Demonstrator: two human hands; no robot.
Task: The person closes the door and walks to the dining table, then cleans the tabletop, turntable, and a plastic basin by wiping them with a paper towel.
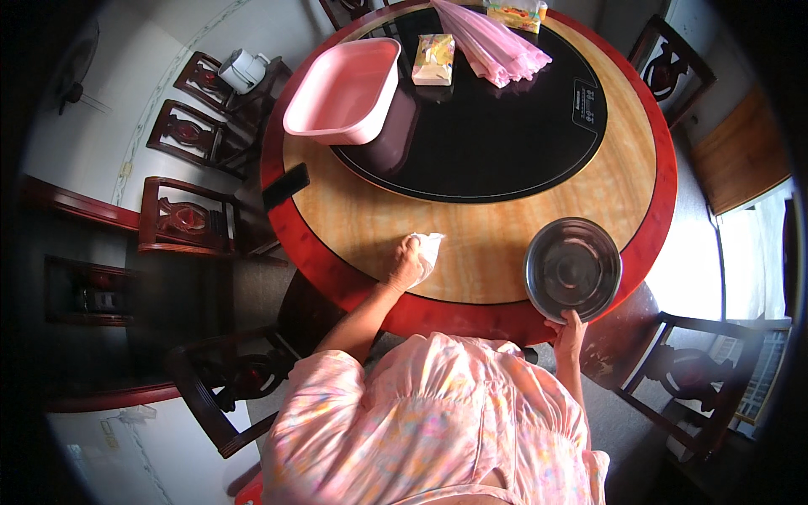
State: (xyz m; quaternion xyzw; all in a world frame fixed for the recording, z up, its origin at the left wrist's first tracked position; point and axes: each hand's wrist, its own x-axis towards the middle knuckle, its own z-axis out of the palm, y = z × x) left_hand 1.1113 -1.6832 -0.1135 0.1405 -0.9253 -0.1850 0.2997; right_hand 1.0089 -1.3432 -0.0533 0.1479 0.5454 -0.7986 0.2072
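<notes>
In the head view, my left hand [406,262] holds a crumpled white tissue [428,255] against the near part of the round wood-patterned table top [480,252]. My right hand [570,328] grips the near rim of a round stainless steel basin [572,270], which overlaps the table's red border at the near right. The basin's inside is visible and holds nothing that I can make out. Behind both hands is a round black glass panel [486,145] on the table. A pink plastic tub [347,95] rests at its left edge.
A tissue pack [433,60], folded pink plastic covering [492,50] and another tissue pack [516,14] lie on the far glass. A black phone-like object [286,186] lies on the left border. Carved wooden chairs [186,216] surround the table; one [688,379] stands near right.
</notes>
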